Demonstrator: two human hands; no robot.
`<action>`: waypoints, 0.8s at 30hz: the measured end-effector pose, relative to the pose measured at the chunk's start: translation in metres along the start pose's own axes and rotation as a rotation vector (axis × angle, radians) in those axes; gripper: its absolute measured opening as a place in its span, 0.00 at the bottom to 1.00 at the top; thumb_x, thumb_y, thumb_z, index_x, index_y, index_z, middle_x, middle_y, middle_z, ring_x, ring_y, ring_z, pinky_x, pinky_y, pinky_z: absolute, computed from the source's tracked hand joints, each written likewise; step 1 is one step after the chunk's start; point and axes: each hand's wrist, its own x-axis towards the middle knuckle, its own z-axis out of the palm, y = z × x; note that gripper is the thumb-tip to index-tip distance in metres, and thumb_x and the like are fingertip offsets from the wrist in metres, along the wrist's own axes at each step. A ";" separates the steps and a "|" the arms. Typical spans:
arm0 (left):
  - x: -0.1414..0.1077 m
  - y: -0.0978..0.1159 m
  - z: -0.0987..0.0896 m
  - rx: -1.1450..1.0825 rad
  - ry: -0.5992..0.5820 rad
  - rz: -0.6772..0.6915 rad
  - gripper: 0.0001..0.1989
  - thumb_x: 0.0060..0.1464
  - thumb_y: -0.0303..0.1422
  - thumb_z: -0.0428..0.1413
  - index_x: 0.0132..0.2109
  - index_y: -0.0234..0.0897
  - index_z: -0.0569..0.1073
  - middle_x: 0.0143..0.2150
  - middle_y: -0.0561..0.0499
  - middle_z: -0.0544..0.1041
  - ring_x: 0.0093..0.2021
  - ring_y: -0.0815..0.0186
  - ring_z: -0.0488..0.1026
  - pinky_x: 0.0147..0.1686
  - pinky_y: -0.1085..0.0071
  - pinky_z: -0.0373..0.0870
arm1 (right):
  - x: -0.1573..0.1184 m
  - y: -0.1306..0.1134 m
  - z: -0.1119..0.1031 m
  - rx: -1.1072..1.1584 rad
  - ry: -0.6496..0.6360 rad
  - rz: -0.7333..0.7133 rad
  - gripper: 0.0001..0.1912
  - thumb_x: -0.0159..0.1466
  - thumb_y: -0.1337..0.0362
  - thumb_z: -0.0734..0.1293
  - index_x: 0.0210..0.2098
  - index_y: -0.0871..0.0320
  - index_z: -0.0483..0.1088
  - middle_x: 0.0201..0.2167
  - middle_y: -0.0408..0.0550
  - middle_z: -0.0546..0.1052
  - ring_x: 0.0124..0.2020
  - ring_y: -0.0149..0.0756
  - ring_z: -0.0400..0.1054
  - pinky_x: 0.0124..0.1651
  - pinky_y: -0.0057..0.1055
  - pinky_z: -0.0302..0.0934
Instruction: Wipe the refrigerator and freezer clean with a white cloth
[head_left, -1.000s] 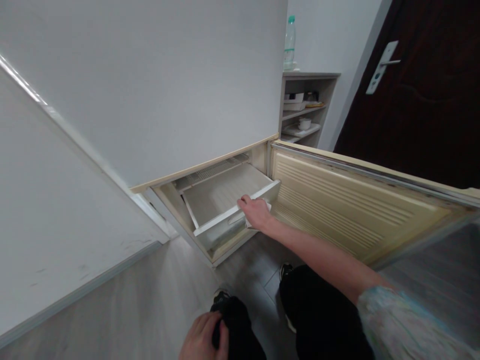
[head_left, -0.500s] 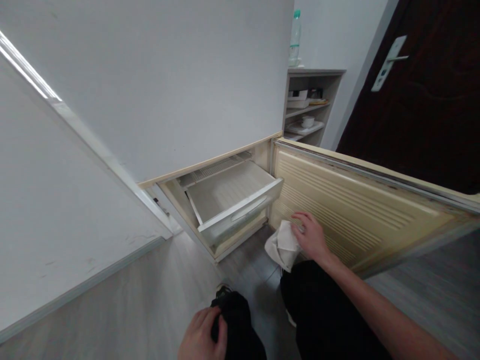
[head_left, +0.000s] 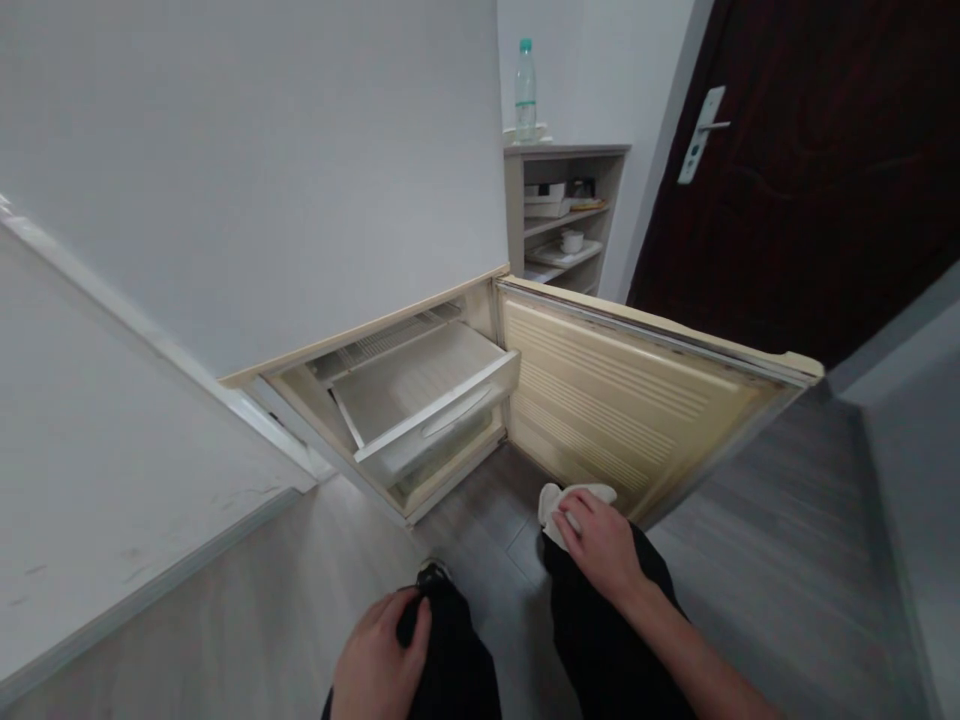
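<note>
Now my right hand (head_left: 600,545) presses the white cloth (head_left: 559,500) closed on my knee, my left hand (head_left: 379,655) rests empty, and the pulled-out drawer (head_left: 427,415) could maybe block the fridge door (head_left: 637,400).

A white cloth (head_left: 574,497) lay crumpled under the right hand (head_left: 600,545), pressed against the right knee of the black trousers. Only part of it showed: a rounded, folded lump poking out past the fingertips and to their left, with a flatter edge running along the far side of the hand. It looked soft and thin, plain white with grey creases. The right hand's fingers were curled over it. It lay well apart from the left hand (head_left: 379,660), which rested on the other knee.
</note>
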 end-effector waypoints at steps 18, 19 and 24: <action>0.178 0.124 0.051 -1.757 0.158 -0.406 0.09 0.57 0.34 0.65 0.40 0.31 0.81 0.50 0.40 0.80 0.48 0.55 0.82 0.46 0.66 0.84 | 0.037 0.141 -0.032 -0.055 0.529 0.443 0.36 0.61 0.40 0.64 0.56 0.64 0.69 0.52 0.64 0.75 0.48 0.52 0.72 0.54 0.49 0.68; 0.180 0.127 0.052 -1.774 0.177 -0.434 0.08 0.60 0.33 0.63 0.40 0.31 0.80 0.49 0.40 0.80 0.48 0.55 0.82 0.46 0.66 0.84 | 0.040 0.142 -0.031 -0.075 0.543 0.451 0.35 0.61 0.41 0.64 0.55 0.64 0.69 0.52 0.64 0.75 0.47 0.51 0.72 0.53 0.49 0.68; 0.190 0.139 0.048 -1.807 0.146 -0.477 0.12 0.68 0.37 0.58 0.44 0.32 0.79 0.49 0.41 0.80 0.49 0.55 0.82 0.44 0.68 0.84 | 0.060 0.155 -0.024 -0.113 0.579 0.534 0.35 0.59 0.41 0.64 0.52 0.63 0.72 0.49 0.63 0.76 0.48 0.54 0.72 0.53 0.49 0.68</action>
